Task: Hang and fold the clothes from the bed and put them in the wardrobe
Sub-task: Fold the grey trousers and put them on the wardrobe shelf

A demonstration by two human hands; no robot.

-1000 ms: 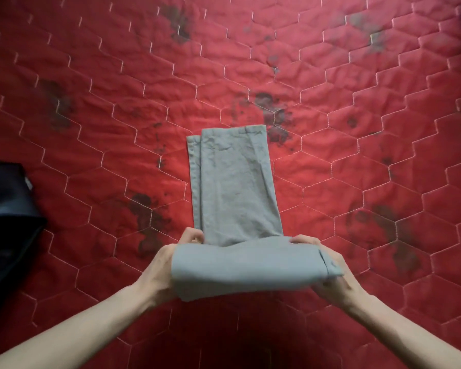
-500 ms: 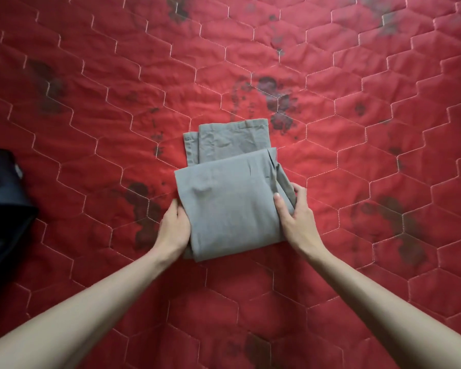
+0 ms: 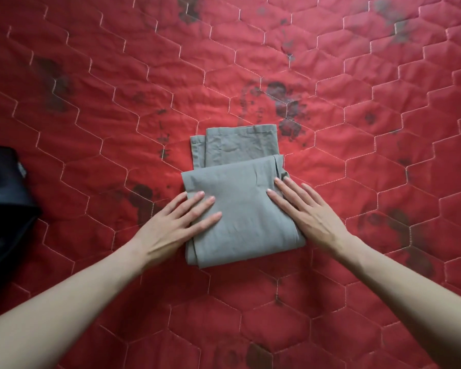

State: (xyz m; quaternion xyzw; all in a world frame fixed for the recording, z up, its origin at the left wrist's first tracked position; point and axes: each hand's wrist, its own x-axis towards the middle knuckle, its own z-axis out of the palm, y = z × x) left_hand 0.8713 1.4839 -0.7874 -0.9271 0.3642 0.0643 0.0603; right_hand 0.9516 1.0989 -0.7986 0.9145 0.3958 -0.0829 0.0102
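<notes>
Grey folded garment [image 3: 240, 209] pinned between flat left hand [image 3: 176, 225] and right hand [image 3: 306, 214], long axis running away, unfolded end farthest.

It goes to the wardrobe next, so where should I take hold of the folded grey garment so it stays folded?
Probably the two side edges of the grey garment, where the left hand and right hand already lie flat. Slide the fingers under from each side: the fold is loose at its far edge, so support from below keeps the layers together.
</notes>
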